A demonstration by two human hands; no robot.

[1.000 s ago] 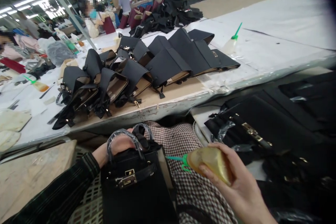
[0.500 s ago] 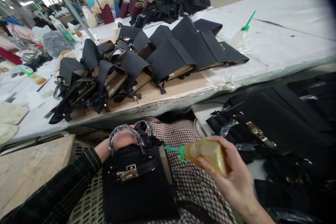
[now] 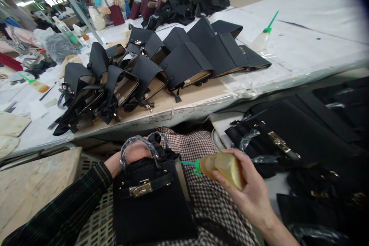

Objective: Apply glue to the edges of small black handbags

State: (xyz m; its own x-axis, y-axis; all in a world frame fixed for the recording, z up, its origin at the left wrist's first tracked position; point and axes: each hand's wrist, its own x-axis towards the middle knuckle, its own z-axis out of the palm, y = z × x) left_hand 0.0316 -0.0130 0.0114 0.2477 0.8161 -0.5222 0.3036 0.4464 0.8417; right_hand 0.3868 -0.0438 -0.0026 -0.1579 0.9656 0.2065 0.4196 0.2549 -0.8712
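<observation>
A small black handbag (image 3: 151,211) with a gold clasp stands upright on the lap, its handles wrapped in clear plastic. My left hand (image 3: 137,153) reaches through the front handle and grips the bag at its top edge; the fingertips are hidden behind the handle and the bag's mouth. In my right hand (image 3: 245,188) is a soft squeeze bottle (image 3: 220,167) of amber liquid, lying on its side. Its green nozzle (image 3: 188,163) points left, with the tip at the upper right side edge of the bag. Whether the tip touches the bag I cannot tell.
Several black bag bodies (image 3: 184,63) lie on the white-covered workbench (image 3: 311,42). Another squeeze bottle (image 3: 261,40) stands behind them. More black bags (image 3: 291,134) are stacked at the right. A plastic crate (image 3: 98,211) is at lower left. Across the bench a person (image 3: 99,15) handles a maroon piece.
The right hand and the squeeze bottle have shifted slightly left, toward the bag. The view has moved a little; the left hand stays at the bag's top.
</observation>
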